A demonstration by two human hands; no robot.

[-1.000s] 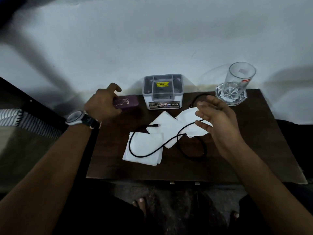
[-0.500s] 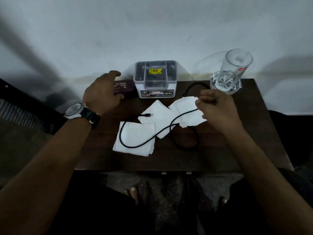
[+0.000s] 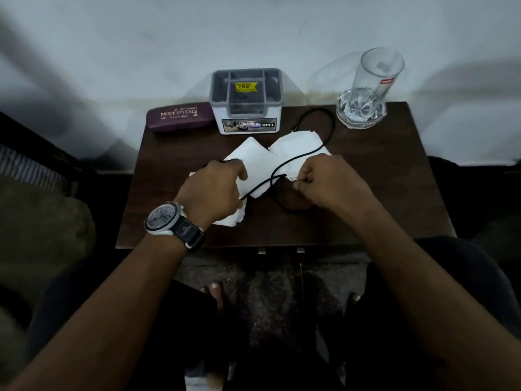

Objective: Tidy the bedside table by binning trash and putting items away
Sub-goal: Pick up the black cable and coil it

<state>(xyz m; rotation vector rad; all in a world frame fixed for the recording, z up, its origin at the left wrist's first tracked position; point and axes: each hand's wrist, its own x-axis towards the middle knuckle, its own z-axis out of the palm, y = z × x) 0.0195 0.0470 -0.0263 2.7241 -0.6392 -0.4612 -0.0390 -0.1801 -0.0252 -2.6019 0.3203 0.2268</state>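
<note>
Three white tissues [image 3: 260, 165] lie overlapping in the middle of the dark wooden bedside table [image 3: 380, 198]. A black cable [image 3: 329, 124] loops across them. My left hand [image 3: 214, 190], with a wristwatch, rests on the left tissues, its fingers curled over the cable where it runs beneath the palm. My right hand [image 3: 329, 182] has its fingers curled and pinches the near edge of the right tissue [image 3: 298, 142], right beside the cable crossing. Part of the left tissue and the cable's plug end are hidden under my left hand.
At the back of the table stand a maroon glasses case [image 3: 179, 117], a grey and white compartment box [image 3: 246, 108] and a tall empty glass [image 3: 376, 77] on a clear glass coaster [image 3: 345, 115]. A white wall rises behind. A bed edge lies to the left, and my feet show below.
My left hand left the glasses case and came down onto the tissues and cable. My right hand closed its fingers and drew nearer, to the tissue's edge.
</note>
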